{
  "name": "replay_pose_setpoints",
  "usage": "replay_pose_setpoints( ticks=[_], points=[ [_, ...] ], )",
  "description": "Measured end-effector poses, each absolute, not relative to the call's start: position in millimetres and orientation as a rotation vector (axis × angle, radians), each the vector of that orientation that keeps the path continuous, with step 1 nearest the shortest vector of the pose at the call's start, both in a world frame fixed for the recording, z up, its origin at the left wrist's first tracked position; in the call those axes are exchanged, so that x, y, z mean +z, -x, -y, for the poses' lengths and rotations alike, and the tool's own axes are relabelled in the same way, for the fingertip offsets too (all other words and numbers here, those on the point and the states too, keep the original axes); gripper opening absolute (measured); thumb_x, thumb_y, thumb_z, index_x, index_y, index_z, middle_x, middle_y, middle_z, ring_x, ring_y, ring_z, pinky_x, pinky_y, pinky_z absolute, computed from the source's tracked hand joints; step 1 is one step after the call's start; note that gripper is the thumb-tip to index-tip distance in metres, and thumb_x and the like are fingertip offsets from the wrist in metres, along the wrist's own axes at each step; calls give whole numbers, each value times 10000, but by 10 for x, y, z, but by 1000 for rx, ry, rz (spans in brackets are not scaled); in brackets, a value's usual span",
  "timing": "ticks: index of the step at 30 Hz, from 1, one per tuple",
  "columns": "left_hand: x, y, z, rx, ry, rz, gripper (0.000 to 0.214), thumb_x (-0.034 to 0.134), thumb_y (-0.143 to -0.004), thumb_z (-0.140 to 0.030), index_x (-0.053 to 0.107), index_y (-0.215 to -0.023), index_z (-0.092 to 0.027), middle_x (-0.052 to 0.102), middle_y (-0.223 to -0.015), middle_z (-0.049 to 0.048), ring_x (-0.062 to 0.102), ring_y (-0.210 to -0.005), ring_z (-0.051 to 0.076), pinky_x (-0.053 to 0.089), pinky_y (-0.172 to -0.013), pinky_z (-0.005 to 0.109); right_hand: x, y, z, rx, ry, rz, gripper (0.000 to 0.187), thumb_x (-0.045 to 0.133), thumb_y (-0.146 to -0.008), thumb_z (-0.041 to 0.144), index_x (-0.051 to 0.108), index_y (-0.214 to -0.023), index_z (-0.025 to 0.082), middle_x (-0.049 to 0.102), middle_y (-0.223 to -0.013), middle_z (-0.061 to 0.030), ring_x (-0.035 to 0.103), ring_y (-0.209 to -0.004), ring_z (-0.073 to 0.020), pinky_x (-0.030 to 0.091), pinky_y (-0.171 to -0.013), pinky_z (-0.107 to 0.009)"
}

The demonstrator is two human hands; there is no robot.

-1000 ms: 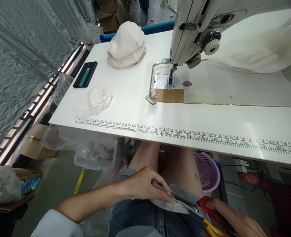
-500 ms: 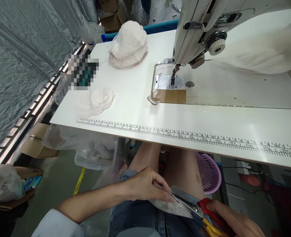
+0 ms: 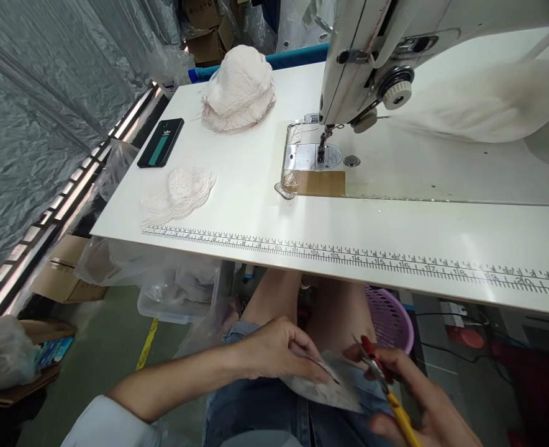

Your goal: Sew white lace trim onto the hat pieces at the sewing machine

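Above my lap, my left hand [image 3: 286, 351] pinches a folded piece of pale fabric [image 3: 325, 388] between thumb and fingers. The cloth's free end points right and looks slightly blurred. My right hand [image 3: 414, 391] is closed around scissors [image 3: 377, 369] with one red and one yellow handle. Their blades tilt up and to the left, apart from the cloth. Up on the white table [image 3: 241, 205], a piece of cream lace [image 3: 184, 192] lies near the front left. Behind it sits a stack of pale cup-shaped fabric [image 3: 240, 90] with frayed edges.
A sewing machine [image 3: 362, 68] stands at the table's right, with white cloth [image 3: 493, 102] behind its head. A phone [image 3: 161, 143] lies by the left edge. Printed ruler marks run along the front edge. Beneath are a purple basket [image 3: 393, 323] and a clear plastic bin [image 3: 176, 307].
The scissors have come away from the fabric, swinging right and tilting upward in my right hand. My left hand keeps its pinch on the cloth in nearly the same place.
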State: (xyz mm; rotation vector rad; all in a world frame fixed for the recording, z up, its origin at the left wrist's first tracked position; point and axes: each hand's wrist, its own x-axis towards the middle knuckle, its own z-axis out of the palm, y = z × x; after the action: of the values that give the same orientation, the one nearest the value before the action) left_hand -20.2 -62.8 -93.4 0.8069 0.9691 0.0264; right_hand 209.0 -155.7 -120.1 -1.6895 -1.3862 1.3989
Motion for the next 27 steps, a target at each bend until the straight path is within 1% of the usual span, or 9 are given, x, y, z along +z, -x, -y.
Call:
replay_pose_setpoints(
  ticks=[2, 4, 7, 10, 14, 17, 21, 25, 27],
  points=[
    [-928, 184, 636, 6, -865, -982, 409, 790, -576, -426, 718, -844, -125, 660, -723, 15, 574, -653, 115, 427, -631, 204, -1089, -1943, 1359, 1553, 1604, 1394, 474, 758, -627, 376, 541, -1029, 248, 616, -986, -50, 610, -874, -210, 506, -659, -220],
    [-925, 186, 640, -14, -926, -1010, 407, 784, -595, -409, 705, -874, -124, 620, -647, -13, 491, -555, 75, 347, -532, 175, -996, -1804, 1193, 1685, 1551, 1332, 355, 759, -633, 366, 529, -867, 232, 588, -814, -2, 582, -776, -173, 486, -663, -215],
    [-931, 228, 633, -32, -971, -1028, 442, 791, -584, -436, 695, -874, -117, 546, -562, -44, 369, -489, 49, 259, -481, 174, -915, -1667, 1092, 1889, 1479, 1133, 327, 752, -642, 376, 483, -741, 219, 527, -705, 35, 523, -666, -130, 448, -603, -196],
    [-940, 279, 610, -60, -919, -963, 504, 791, -552, -503, 703, -865, -118, 568, -585, -29, 409, -518, 64, 316, -527, 185, -883, -1624, 1131, 1976, 1485, 956, 344, 756, -625, 393, 478, -726, 216, 508, -686, 48, 484, -615, -109, 415, -568, -191],
    [-945, 300, 574, -84, -817, -936, 552, 799, -491, -541, 718, -842, -123, 629, -660, 10, 504, -569, 93, 388, -595, 210, -859, -1616, 1190, 1999, 1515, 813, 372, 749, -604, 445, 479, -717, 217, 500, -681, 51, 484, -616, -112, 412, -576, -201],
    [-945, 298, 565, -66, -825, -919, 517, 802, -505, -518, 723, -832, -125, 632, -656, 14, 518, -583, 100, 401, -611, 211, -855, -1599, 1181, 2002, 1451, 761, 356, 779, -585, 386, 496, -717, 215, 507, -670, 64, 477, -610, -100, 397, -573, -184],
    [-941, 307, 571, -73, -895, -943, 468, 788, -559, -475, 722, -853, -117, 592, -589, -9, 447, -521, 69, 367, -555, 185, -874, -1581, 1160, 1986, 1439, 779, 329, 788, -587, 331, 511, -715, 209, 513, -665, 65, 473, -601, -98, 386, -562, -184],
    [-924, 318, 582, -54, -868, -903, 447, 799, -552, -421, 720, -874, -122, 623, -660, -6, 501, -568, 76, 396, -588, 177, -904, -1579, 1186, 2004, 1425, 736, 346, 801, -579, 311, 502, -717, 205, 515, -679, 65, 476, -612, -96, 389, -571, -180],
    [-906, 318, 584, -58, -885, -899, 423, 798, -560, -393, 722, -880, -127, 623, -658, -12, 512, -579, 79, 405, -599, 175, -922, -1582, 1211, 2001, 1425, 729, 351, 809, -573, 303, 502, -715, 206, 505, -669, 69, 470, -608, -94, 383, -562, -175]
  ],
)
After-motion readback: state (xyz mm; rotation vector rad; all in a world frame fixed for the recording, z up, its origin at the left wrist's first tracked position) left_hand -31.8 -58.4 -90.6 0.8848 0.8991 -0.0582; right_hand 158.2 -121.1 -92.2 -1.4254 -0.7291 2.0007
